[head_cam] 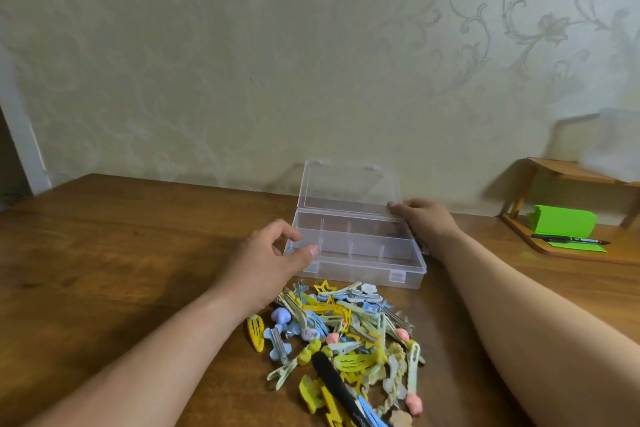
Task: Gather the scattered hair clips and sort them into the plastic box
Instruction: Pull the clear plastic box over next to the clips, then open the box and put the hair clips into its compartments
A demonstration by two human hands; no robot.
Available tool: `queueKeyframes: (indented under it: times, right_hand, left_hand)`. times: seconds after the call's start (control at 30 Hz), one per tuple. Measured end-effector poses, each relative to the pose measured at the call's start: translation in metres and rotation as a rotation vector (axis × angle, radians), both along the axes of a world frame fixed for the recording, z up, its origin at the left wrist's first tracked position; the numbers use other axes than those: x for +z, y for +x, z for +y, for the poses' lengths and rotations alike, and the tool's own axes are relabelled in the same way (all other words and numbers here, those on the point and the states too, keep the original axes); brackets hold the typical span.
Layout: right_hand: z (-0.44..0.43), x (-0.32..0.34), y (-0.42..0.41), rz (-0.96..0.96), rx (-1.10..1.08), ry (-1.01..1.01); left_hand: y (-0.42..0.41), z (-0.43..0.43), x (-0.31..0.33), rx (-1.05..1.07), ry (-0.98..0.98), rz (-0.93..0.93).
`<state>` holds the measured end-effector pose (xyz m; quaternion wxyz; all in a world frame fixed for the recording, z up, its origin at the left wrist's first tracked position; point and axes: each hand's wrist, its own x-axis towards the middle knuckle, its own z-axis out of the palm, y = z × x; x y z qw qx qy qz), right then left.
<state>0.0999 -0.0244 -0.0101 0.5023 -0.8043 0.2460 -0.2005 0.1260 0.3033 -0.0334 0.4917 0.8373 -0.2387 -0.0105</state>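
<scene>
The left hand [273, 253] curls its fingers on the left end of the plastic box [363, 270], which sits open toward the far edge of the desk [121, 236], with the hair clips [346, 333] heaped just in front of it. The right hand [420, 218] grips the box's far right corner by the hinge. It seems best to settle the box square and close to the heap, then free one hand for picking.

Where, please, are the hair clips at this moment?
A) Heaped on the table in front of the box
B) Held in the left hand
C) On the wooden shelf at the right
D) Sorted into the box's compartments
A: the clips lie heaped on the table just in front of the open box, whose compartments show nothing inside.
</scene>
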Motion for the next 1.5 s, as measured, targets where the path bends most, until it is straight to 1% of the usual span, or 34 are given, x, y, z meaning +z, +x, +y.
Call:
queueKeyframes:
  times: [0.1,0.27,0.4,0.5,0.63,0.83,1.03,1.17,1.27,1.4,1.5]
  right_hand:
    - [0.002,0.004,0.004,0.032,-0.002,-0.015]
    - [0.0,0.0,0.005,0.022,-0.02,-0.053]
    - [-0.001,0.001,-0.006,-0.076,-0.018,0.035]
    - [0.001,-0.002,-0.013,-0.126,-0.016,0.021]
    - [0.001,-0.008,-0.022,-0.199,-0.094,0.07]
    - [0.013,-0.012,-0.07,-0.205,-0.155,0.025]
    - [0.042,-0.013,-0.118,-0.2,-0.184,0.004]
    - [0.062,-0.01,-0.139,-0.18,-0.162,-0.03]
    - [0.07,-0.006,-0.15,-0.159,-0.094,-0.044]
    - [0.078,-0.002,-0.158,-0.146,0.011,-0.062]
    - [0.081,-0.002,-0.159,-0.131,0.051,-0.108]
  left_hand:
    - [-0.003,-0.002,0.002,0.006,0.007,-0.002]
    - [-0.003,0.0,0.004,-0.001,0.015,-0.015]
    - [-0.003,0.0,0.003,0.002,0.01,-0.028]
    - [-0.003,0.0,0.003,0.001,0.009,-0.044]
    - [-0.003,0.001,0.003,-0.015,0.019,-0.058]
    - [-0.005,0.004,0.005,-0.04,-0.075,-0.037]
    - [-0.014,0.01,0.01,0.01,-0.166,-0.034]
    - [-0.018,0.016,0.009,0.102,-0.231,0.003]
    - [-0.017,0.016,0.011,0.19,-0.236,0.058]
    - [-0.019,0.012,0.013,0.225,-0.217,0.06]
    - [-0.02,0.014,0.01,0.226,-0.247,0.054]
